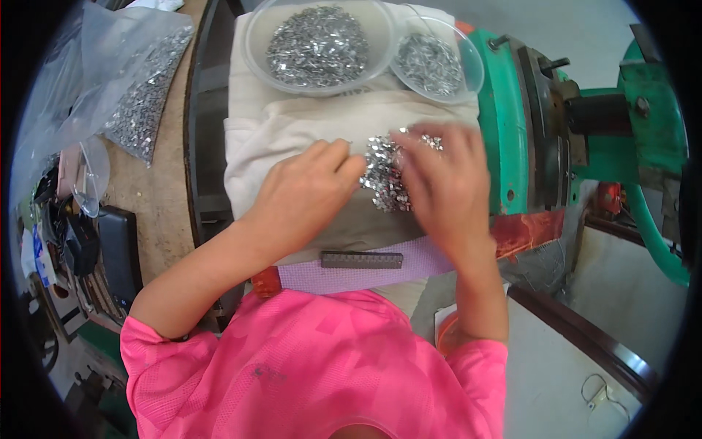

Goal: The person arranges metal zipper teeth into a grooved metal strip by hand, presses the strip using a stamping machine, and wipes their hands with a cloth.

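A small heap of shiny silver metal pieces (pixel 385 175) lies on the cream cloth (pixel 292 121) in front of me. My left hand (pixel 307 192) is at the heap's left edge, thumb and fingers pinched together; whatever they hold is too small or hidden to make out. Over the right side of the heap is my right hand (pixel 452 179), its fingers bent down toward the pieces and smeared by motion. Nearer to me, a dark strip with a row of slots (pixel 362 260) rests on a lilac cloth (pixel 307 278).
Beyond the heap stand a large clear tub (pixel 252 55) and a smaller clear bowl (pixel 474 62), both holding silver pieces. A plastic bag of pieces (pixel 142 102) lies on the wooden bench (pixel 164 219) at left, near a black case (pixel 119 249). Green machinery (pixel 504 124) borders the right.
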`<state>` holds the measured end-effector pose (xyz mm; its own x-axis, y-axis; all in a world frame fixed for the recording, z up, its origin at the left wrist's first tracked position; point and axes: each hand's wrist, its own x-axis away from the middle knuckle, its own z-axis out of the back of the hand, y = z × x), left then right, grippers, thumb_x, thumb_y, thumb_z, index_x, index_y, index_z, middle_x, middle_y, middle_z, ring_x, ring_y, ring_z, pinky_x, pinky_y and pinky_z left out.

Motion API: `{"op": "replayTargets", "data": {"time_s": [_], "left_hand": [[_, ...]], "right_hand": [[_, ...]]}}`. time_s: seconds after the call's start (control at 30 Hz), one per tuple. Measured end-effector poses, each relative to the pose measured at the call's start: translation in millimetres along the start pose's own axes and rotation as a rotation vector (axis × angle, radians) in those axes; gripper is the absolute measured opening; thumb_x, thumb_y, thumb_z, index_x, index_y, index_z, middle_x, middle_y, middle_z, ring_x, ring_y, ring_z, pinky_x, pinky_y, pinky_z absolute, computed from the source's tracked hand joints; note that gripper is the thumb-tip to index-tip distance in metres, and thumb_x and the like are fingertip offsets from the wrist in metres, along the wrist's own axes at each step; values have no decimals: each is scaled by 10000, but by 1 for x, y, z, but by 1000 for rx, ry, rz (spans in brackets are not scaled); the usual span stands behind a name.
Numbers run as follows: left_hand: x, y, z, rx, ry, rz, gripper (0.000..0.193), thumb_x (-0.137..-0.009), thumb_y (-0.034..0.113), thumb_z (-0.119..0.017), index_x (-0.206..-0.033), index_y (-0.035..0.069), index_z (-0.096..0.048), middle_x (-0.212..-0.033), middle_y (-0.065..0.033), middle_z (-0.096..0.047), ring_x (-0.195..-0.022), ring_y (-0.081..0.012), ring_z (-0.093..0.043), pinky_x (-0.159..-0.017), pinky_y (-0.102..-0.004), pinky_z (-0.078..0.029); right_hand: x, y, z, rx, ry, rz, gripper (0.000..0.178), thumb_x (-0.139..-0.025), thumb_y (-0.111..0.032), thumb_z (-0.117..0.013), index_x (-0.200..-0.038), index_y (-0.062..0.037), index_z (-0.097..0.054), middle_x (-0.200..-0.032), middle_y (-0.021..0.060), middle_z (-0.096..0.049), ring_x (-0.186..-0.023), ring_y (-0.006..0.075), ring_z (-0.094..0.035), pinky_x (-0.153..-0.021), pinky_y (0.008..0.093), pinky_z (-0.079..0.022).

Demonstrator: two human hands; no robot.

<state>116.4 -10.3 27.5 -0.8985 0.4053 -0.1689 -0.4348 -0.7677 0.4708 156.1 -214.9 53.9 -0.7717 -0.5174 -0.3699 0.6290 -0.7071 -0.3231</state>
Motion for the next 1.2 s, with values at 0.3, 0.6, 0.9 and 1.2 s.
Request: {"op": "replayTargets", "data": {"time_s": [0.3,0.6,0.9,1.2], "left_hand": [[9,-1,-2,82,-22,-35,183,-810,145,-714,-905,67,-578,-870,-79,-528,-824,-274,-586,-663,-401,-497],[32,3,16,115,-106,-2,232,-775,99,-742,-953,45,-604,-1011,-89,-559,-895,-282,-579,-753,-387,-502],[47,-4,29,189,-131,-4,246,-745,48,-748,-949,23,-613,-1108,-113,-598,-970,-302,-605,-790,-396,-515],[37,-2,17,162,-86,-13,197,-745,41,-741,-919,44,-650,-1061,-87,-598,-931,-293,-602,-770,-384,-519]], "right_hand": [[50,-31,-10,-3,-118,-58,326,-767,-141,-782,-1091,-145,-744,-1234,68,-608,-1149,307,-531,-928,427,-438],[44,-30,-14,-62,-107,-81,181,-733,-124,-796,-904,-123,-737,-1167,63,-618,-1151,323,-533,-947,442,-420],[51,-23,6,-10,-107,-177,190,-712,-118,-822,-889,-122,-752,-1162,71,-637,-1177,345,-497,-980,457,-399],[44,-37,-10,-65,-117,-122,209,-714,-116,-815,-913,-147,-760,-1162,61,-642,-1175,336,-503,-975,440,-408]]}}
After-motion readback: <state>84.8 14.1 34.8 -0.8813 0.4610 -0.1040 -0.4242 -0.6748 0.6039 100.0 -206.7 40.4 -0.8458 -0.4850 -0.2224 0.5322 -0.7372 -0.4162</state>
